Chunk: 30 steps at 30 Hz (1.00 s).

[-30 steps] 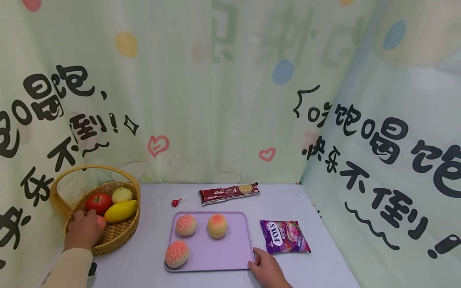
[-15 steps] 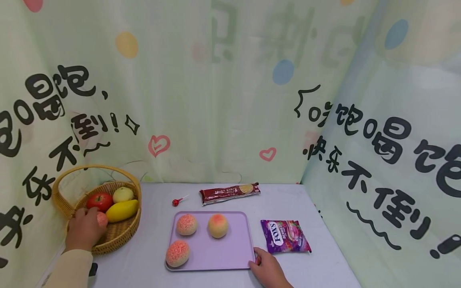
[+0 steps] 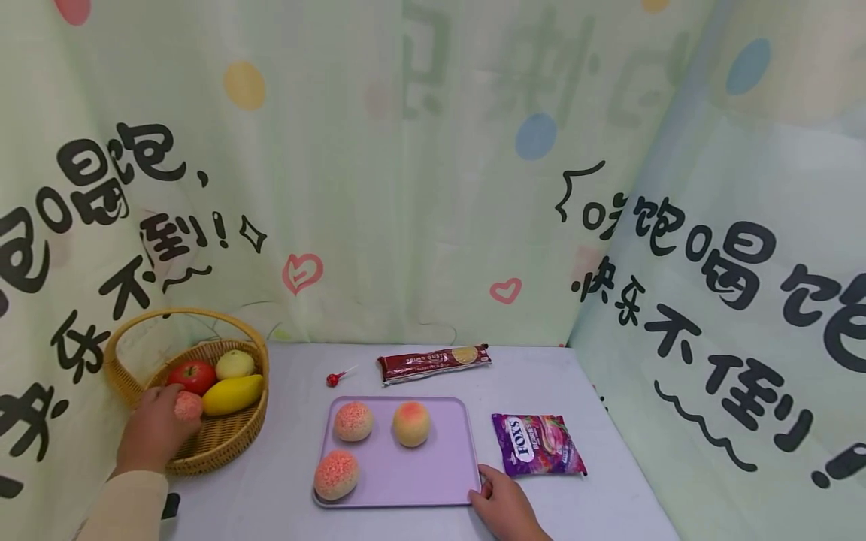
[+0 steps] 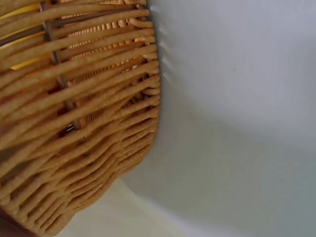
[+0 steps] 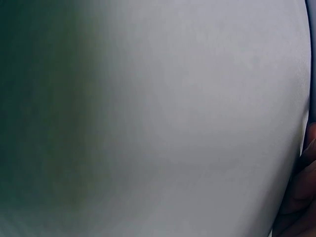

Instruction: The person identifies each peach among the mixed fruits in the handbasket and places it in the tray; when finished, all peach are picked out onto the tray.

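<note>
In the head view my left hand (image 3: 154,432) reaches over the near left rim of a wicker basket (image 3: 215,460) and grips a pink, rough-skinned peach (image 3: 189,406). My palm and fingers hide part of this fruit. On the table lies a lilac tray (image 3: 422,466) bearing two pink-speckled peaches, one behind (image 3: 353,421) and one in front (image 3: 336,475), plus a smoother yellow-pink peach (image 3: 411,423). My right hand (image 3: 506,505) pinches the tray's front right corner, thumb toward the inside. The left wrist view is filled by the basket's woven side (image 4: 94,113); a few fingers (image 5: 298,197) edge into the right wrist view.
The basket also holds a red apple (image 3: 192,376), a pale yellow-green fruit (image 3: 234,365) and a yellow mango (image 3: 233,395), under a tall arched handle. Behind the tray lie a lollipop (image 3: 334,380) and a maroon biscuit packet (image 3: 433,364). A purple candy bag (image 3: 539,445) sits right.
My left hand has shifted slightly left and up within the basket, and more of the pink peach shows. My right hand stays at the tray corner. The whole view has drifted a little.
</note>
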Motion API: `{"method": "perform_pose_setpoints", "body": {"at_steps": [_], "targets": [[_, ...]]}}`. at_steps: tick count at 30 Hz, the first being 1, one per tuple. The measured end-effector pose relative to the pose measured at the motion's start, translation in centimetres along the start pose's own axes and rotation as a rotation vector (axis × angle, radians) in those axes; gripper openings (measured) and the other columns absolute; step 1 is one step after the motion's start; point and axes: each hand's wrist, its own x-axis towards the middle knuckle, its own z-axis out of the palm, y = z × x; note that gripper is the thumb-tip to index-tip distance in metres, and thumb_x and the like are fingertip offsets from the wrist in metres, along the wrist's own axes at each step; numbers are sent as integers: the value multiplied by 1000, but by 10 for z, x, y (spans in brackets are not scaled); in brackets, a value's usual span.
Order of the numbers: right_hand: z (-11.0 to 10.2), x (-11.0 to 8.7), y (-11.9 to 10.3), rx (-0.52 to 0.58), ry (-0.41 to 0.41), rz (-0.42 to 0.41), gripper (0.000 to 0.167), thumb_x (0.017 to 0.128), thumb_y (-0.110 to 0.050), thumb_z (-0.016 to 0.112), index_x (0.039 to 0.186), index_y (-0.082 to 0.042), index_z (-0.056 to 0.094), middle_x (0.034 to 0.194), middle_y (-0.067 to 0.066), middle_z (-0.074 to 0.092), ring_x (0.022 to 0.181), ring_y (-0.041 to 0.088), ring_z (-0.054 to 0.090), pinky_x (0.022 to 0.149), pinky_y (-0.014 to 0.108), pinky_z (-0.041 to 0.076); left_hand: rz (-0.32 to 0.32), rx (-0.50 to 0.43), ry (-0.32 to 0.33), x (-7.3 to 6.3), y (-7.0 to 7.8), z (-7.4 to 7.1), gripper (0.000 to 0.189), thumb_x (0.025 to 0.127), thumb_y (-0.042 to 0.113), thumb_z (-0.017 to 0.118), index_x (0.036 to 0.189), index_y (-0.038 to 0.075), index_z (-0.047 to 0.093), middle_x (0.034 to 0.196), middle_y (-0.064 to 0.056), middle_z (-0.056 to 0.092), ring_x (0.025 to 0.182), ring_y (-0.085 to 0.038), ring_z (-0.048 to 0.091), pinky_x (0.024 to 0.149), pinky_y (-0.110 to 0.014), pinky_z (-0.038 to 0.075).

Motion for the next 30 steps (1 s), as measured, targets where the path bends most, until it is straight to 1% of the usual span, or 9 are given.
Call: {"method": "perform_pose_setpoints", "body": {"at_steps": [2, 7, 13, 16, 19, 23, 28, 30], "targets": [[0, 0, -1, 0, -3, 3, 58, 90, -22, 75, 135, 10, 58, 74, -2, 54, 64, 13, 47, 57, 27, 36, 12, -5, 8, -1, 1, -1, 73, 83, 18, 79, 144, -6, 46, 136, -38, 38, 110, -59, 45, 95, -78, 42], [-1, 0, -2, 7, -14, 14, 58, 90, -21, 75, 135, 10, 58, 74, -1, 54, 66, 15, 48, 57, 27, 36, 35, -21, 29, -4, 10, -2, 69, 86, 18, 76, 147, -1, 49, 138, -36, 38, 117, -56, 42, 96, -78, 42], [-1, 0, -3, 2, -17, 21, 58, 91, -22, 74, 136, 11, 57, 75, -1, 54, 67, 15, 48, 58, 28, 36, 14, -72, 19, -6, 17, -5, 71, 84, 14, 80, 147, 3, 48, 141, -36, 34, 120, -56, 39, 97, -78, 41], [-2, -1, -3, -5, -12, 20, 57, 91, -22, 75, 135, 10, 58, 75, -1, 54, 67, 15, 48, 58, 28, 36, 23, -85, 28, -7, 18, -4, 74, 83, 12, 83, 147, 5, 47, 141, -36, 34, 119, -57, 40, 95, -79, 42], [-1, 0, -2, -8, -12, 25, 57, 91, -22, 75, 135, 10, 58, 75, -1, 54, 67, 15, 48, 58, 28, 36, 52, -87, 44, -8, 19, -4, 76, 82, 13, 85, 147, 5, 47, 140, -35, 35, 118, -57, 41, 95, -79, 42], [0, 0, -1, -12, -6, 16, 57, 90, -23, 75, 135, 10, 58, 74, -1, 54, 66, 14, 47, 57, 27, 36, 81, -83, 56, -7, 21, -6, 76, 83, 18, 83, 148, 4, 45, 138, -35, 39, 116, -56, 45, 96, -78, 42], [-1, -1, -3, -14, 2, 1, 57, 90, -22, 75, 135, 9, 59, 73, -2, 53, 65, 14, 47, 57, 27, 36, 90, -71, 45, -6, 25, -9, 80, 81, 24, 83, 148, 2, 44, 136, -37, 43, 114, -55, 47, 95, -77, 43], [-2, -2, -3, -14, 5, -10, 57, 90, -22, 75, 134, 10, 59, 73, -2, 53, 65, 14, 47, 57, 27, 35, 93, -69, 23, -5, 26, -11, 83, 80, 26, 84, 147, 0, 43, 136, -37, 45, 115, -54, 47, 96, -76, 43]]}}
